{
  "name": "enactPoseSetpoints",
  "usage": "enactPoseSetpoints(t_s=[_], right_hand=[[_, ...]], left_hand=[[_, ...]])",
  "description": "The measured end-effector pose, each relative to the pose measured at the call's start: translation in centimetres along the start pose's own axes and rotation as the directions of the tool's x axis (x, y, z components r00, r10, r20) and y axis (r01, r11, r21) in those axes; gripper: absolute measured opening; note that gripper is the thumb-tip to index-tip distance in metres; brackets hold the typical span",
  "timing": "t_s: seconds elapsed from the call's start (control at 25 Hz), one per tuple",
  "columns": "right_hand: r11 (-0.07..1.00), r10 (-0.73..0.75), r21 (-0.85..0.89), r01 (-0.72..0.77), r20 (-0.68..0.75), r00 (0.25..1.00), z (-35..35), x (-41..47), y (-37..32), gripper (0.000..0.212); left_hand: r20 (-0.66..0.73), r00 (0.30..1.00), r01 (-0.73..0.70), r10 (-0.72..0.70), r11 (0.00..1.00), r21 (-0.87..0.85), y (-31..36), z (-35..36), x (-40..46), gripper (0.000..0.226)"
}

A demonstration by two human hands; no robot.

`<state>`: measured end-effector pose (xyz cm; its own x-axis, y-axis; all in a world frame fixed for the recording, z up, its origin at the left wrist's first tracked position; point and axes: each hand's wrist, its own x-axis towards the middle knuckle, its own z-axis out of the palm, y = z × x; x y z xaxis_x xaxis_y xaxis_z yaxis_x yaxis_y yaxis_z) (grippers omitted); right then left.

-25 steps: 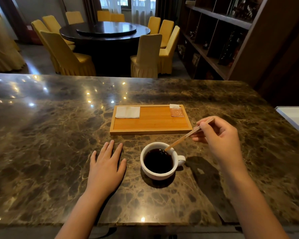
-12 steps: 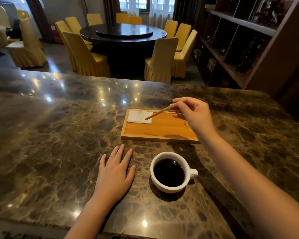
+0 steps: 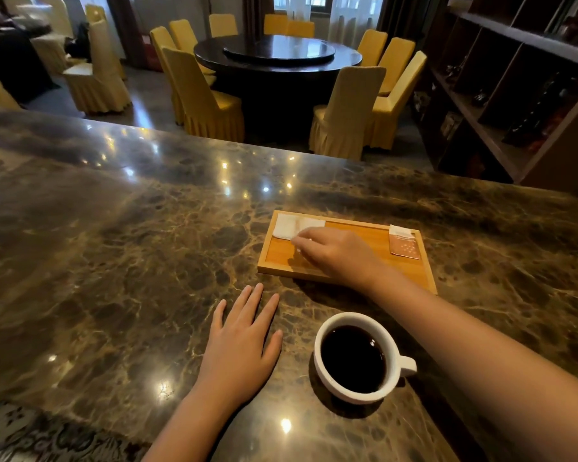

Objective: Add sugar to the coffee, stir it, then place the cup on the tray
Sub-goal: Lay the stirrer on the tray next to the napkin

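A white cup [image 3: 354, 397] of black coffee stands on the marble counter, near the front edge, handle to the right. Beyond it lies a wooden tray [image 3: 401, 271] with a white napkin [image 3: 287, 228] in its far left corner and an orange sugar packet [image 3: 403, 243] at its far right. My right hand [image 3: 337, 255] rests palm down on the tray, fingertips at the napkin's edge; the wooden stir stick is hidden from view. My left hand [image 3: 241, 348] lies flat on the counter to the left of the cup, fingers spread.
The dark marble counter [image 3: 114, 261] stretches wide to the left and behind the tray. Past its far edge are yellow-covered chairs [image 3: 347, 111] around a round dark table [image 3: 277, 55]. A dark shelf unit [image 3: 514, 95] stands at the right.
My right hand lifted the stir stick out of the cup, carried it over the tray and has come down at the napkin. The view shifted left. My left hand stayed put.
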<state>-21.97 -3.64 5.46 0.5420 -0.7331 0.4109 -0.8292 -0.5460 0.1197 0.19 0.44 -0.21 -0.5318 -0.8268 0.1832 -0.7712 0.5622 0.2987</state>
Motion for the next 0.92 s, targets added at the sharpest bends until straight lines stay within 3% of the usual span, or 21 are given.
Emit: enactPoseSetpoints(t_s=[0.28,0.48,0.72,0.92], right_hand=[[0.999,-0.039,0.016,0.037,0.12,0.992,1.0,0.0,-0.2,0.022],[0.999,-0.015,0.038,0.006,0.239,0.971,1.4,0.0,-0.3,0.033],[1.0,0.017,0.022,-0.022,0.228,0.973,0.8,-0.4,-0.5,0.036],[0.962,0.264,0.035,-0.271,0.131,0.955,-3.4,-2.7,-1.1,0.033]], left_hand=[[-0.022,1.0,-0.007,0.007,1.0,0.011,-0.1,0.2,0.1,0.058],[-0.02,1.0,-0.016,0.017,1.0,0.015,-0.1,0.2,0.0,0.058],[-0.026,0.999,-0.018,0.018,1.0,0.013,-0.1,0.4,0.0,0.057],[-0.014,1.0,-0.025,0.025,1.0,0.002,-0.1,0.4,0.1,0.059]])
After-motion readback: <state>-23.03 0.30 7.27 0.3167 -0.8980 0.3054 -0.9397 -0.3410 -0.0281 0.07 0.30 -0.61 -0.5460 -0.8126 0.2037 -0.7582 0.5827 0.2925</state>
